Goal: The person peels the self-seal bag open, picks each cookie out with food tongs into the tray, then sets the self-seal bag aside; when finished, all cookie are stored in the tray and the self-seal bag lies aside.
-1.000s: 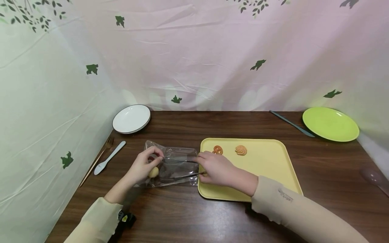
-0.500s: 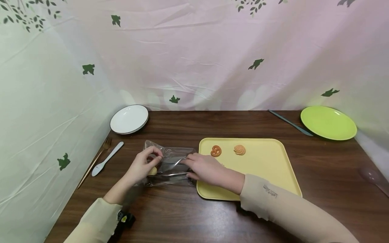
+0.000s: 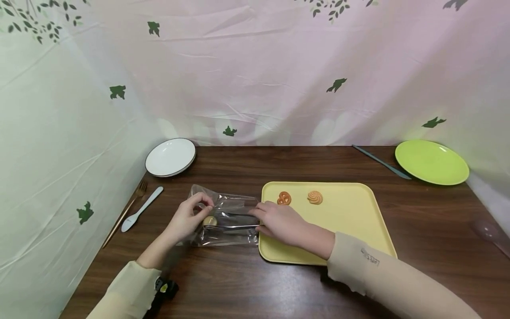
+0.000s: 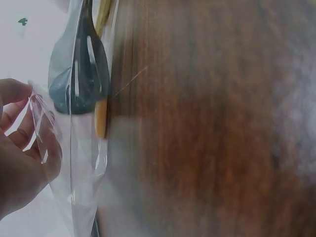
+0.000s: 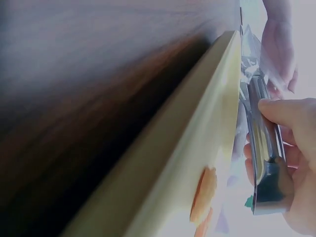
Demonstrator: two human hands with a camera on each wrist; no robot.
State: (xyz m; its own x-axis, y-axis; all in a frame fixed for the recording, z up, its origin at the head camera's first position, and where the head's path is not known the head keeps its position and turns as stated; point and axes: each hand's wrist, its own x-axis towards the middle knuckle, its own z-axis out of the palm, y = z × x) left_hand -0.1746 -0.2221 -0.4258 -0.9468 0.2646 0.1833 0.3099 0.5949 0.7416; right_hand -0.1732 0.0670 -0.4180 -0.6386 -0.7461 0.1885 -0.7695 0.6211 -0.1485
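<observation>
A clear plastic bag (image 3: 235,201) lies on the table left of the yellow tray (image 3: 342,221). My left hand (image 3: 189,217) pinches the bag's edge between thumb and fingers. With my right hand (image 3: 283,223) I grip metal tongs (image 5: 261,123) at the bag's right end. Their dark grey tip (image 4: 79,89) is inside the bag, seen in the left wrist view. A round pale cookie (image 3: 209,221) sits in the bag by the tips; whether they clasp it I cannot tell. On the tray lie a pretzel (image 3: 284,198) and a swirled cookie (image 3: 314,197).
White plates (image 3: 171,157) stand at the back left, with a copper fork (image 3: 126,212) and a white spreader (image 3: 142,209) before them. At the back right are a green plate (image 3: 432,162) and a blue-grey knife (image 3: 381,162). A translucent spoon (image 3: 488,232) lies far right.
My right hand pushed left into the bag, then drew back right with the tongs. The cookie in the bag has shifted slightly right. My left hand has stayed in place.
</observation>
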